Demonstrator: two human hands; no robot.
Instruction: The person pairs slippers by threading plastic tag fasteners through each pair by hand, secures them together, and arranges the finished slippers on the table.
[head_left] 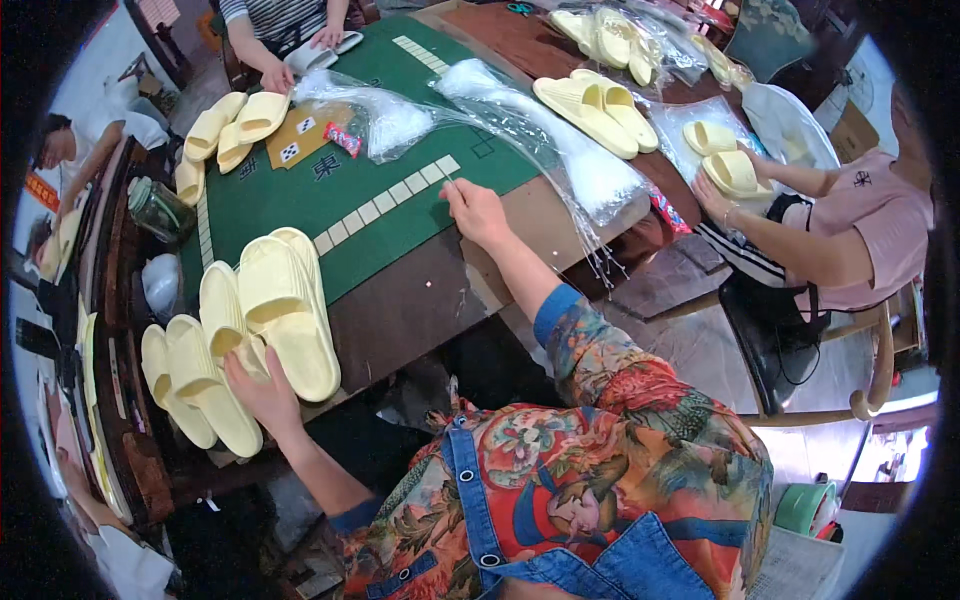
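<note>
what worries me most on the table [390, 335] is its near edge: the pale yellow slippers [300, 340] by my left hand sit bunched along it, so a careless pull toward me could drop one. the clear plastic bag [590, 165] to the right trails loose strands past that edge; a snagged sleeve could drag it down. my left hand [265, 395] is spread, thumb apart from fingers, against the slippers; in that crowding, nudging one could shift its neighbour. my right hand [475, 213] curls over the rim of the green mat [270, 205]; i cannot tell whether its fingertips pinch anything. for moving, the roomiest stretch is the brown strip between both hands, bounded by the mat's rim beyond and the drop on my side.
</note>
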